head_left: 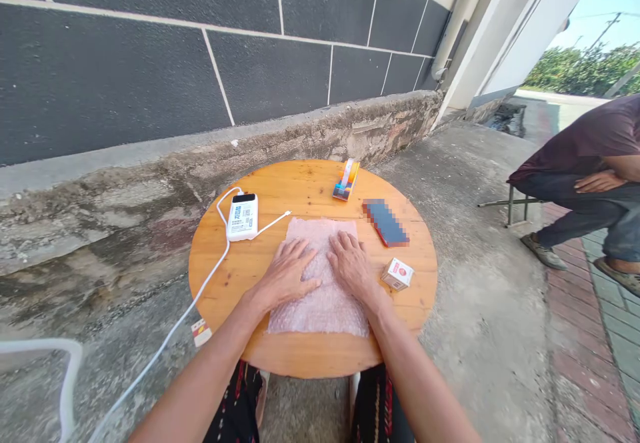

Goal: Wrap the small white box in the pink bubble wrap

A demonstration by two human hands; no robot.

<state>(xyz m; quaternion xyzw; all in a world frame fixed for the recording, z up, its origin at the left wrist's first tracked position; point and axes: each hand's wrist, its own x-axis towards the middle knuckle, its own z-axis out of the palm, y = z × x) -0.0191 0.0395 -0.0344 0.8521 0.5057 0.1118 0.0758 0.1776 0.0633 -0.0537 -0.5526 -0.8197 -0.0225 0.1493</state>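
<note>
A sheet of pinkish, translucent bubble wrap [320,309] lies flat near the front of a round wooden table [300,356]. My left hand [291,271] rests palm down on its left side, fingers spread. On the upper right part of the sheet lies my right hand [351,266], also palm down with its fingers stretched out. Neither hand grips anything. Right of my right hand stands a small white box [398,274] with red print. Beyond it is a dark, partly pixelated phone-like object [386,223] with a red edge.
An orange tape dispenser [346,180] stands at the table's back. At the left, a white power bank [243,217] has white cables attached. A dark tiled wall [275,69] runs behind the table. At the right sits a person [585,143] on a stool.
</note>
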